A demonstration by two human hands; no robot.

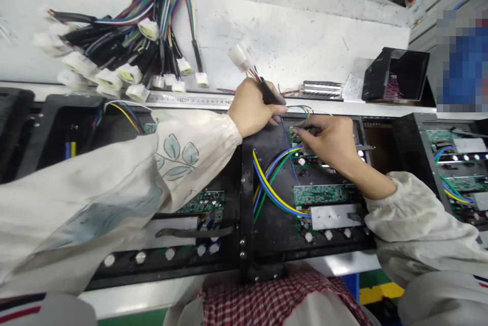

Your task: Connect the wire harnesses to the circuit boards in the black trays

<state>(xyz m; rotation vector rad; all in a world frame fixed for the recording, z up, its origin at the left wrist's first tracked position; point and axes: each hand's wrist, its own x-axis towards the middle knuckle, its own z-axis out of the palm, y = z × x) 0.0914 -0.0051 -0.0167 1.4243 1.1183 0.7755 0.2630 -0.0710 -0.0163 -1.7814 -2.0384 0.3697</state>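
Note:
My left hand [253, 107] is closed around the black sleeve [271, 92] of a wire harness, and its white plug [243, 56] sticks up above the fist. Thin coloured wires [301, 111] run from the harness toward my right hand [330, 138]. That hand pinches the wire ends between thumb and forefinger, just over the upper circuit board [294, 137]. A pointed metal tool [366, 148] shows beyond its palm; whether the hand holds it is hidden. Both boards, the lower one [324, 194] included, sit in a black housing [274, 237] with thick yellow, blue and green cables [272, 188].
Many harnesses with white plugs [129, 73] lie piled at the back left. A steel ruler [190, 99] runs along the bench edge. At the back right stands a black bin [396, 74] with small dark-red pieces. Tweezers [194, 233] rest on the left housing.

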